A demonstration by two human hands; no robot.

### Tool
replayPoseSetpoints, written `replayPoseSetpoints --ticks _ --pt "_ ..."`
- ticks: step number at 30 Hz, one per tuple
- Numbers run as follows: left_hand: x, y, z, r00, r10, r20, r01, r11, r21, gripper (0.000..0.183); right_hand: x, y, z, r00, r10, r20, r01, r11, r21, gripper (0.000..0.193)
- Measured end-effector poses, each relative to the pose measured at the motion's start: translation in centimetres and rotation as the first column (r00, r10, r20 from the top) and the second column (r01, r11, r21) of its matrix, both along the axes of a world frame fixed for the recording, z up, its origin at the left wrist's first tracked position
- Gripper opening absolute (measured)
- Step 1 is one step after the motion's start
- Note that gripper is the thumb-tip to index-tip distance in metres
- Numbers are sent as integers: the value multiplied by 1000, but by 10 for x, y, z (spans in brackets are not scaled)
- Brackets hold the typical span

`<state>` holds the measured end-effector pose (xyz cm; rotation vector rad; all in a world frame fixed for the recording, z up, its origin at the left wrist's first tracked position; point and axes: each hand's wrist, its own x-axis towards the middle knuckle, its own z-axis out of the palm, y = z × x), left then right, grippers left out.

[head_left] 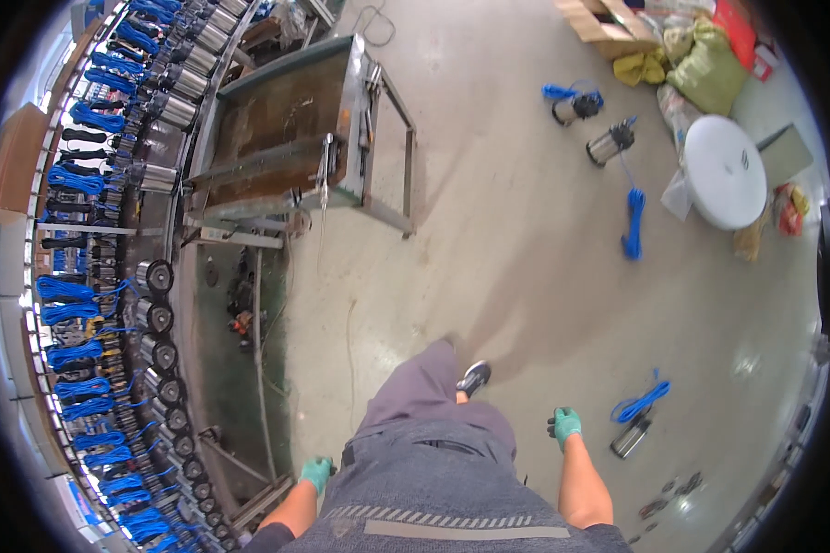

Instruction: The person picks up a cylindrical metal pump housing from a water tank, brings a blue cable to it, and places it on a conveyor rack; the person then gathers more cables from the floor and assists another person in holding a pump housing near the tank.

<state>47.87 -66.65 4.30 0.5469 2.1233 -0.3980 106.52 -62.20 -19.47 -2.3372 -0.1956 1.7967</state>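
My left hand (317, 472), in a green glove, hangs beside my hip near the edge of the workbench on the left. Its fingers show only in part, loosely bent, and I see nothing in them. My right hand (565, 425), gloved the same way, swings out from my other side over the floor. Its fingers are slightly curled and apart, holding nothing visible. Closest to it is a steel pump (631, 437) lying on the floor, with a coiled blue cable (641, 403) beside it.
Several metal pumps with blue cables (74, 309) line the left. A metal-framed tank (281, 120) stands ahead. Two pumps, one here (609, 143), stand ahead right, near a round white lid (724, 172) and sacks (710, 69). Small dark parts (670, 493) lie at lower right.
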Motion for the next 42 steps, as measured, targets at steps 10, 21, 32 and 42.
replayPoseSetpoints --ticks 10,21,32,42 --pt "92 114 -168 961 46 273 -25 997 -77 35 173 246 88 950 -134 282 25 934 357 27" --pt "181 386 -160 916 295 270 -306 952 -3 32 184 435 89 980 150 127 -156 987 32 25" --pt "269 597 -167 898 400 183 -402 915 -32 30 183 1020 54 217 849 482 -968 249 -3 30" --pt "376 786 -216 777 573 261 -564 818 -115 28 -12 1457 118 -32 672 740 -950 -250 185 18"
